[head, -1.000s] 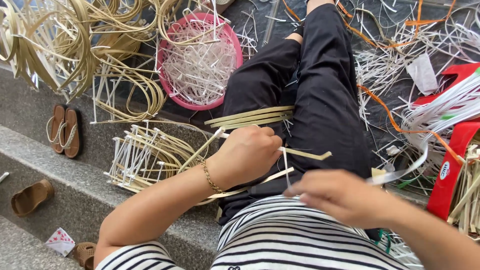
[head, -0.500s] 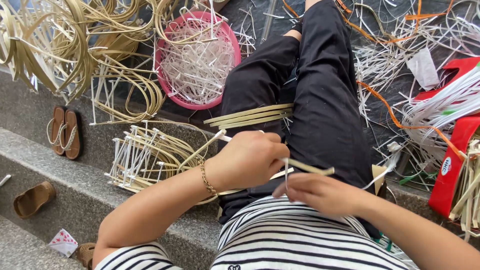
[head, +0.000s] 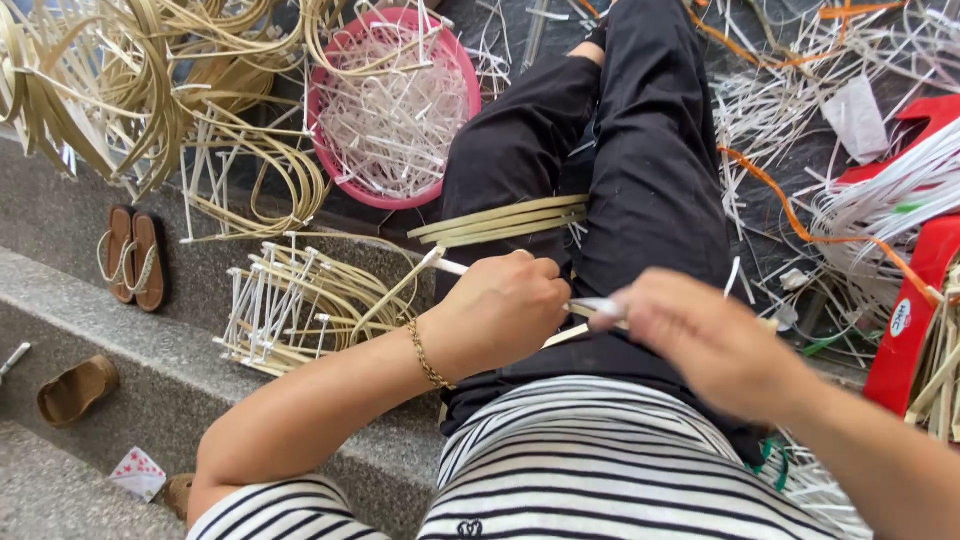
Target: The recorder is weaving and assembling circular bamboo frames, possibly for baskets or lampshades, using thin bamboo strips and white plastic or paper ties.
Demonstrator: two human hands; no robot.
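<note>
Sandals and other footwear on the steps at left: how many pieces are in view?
4 visible. A pair of brown sandals lies side by side on the upper step, one brown shoe sits on the lower step, and another shows partly behind the left arm; more may be hidden.

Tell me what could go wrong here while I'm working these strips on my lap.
1. The left hand and right hand pinch a thin white strip close together; its narrow edge might nick a finger if it slips.
2. The tan cane strips rest loosely across the black trousers and could slide off.
3. The finished bent bundles sit at the stone step edge, where a knock may tip them down toward the sandals.
</note>
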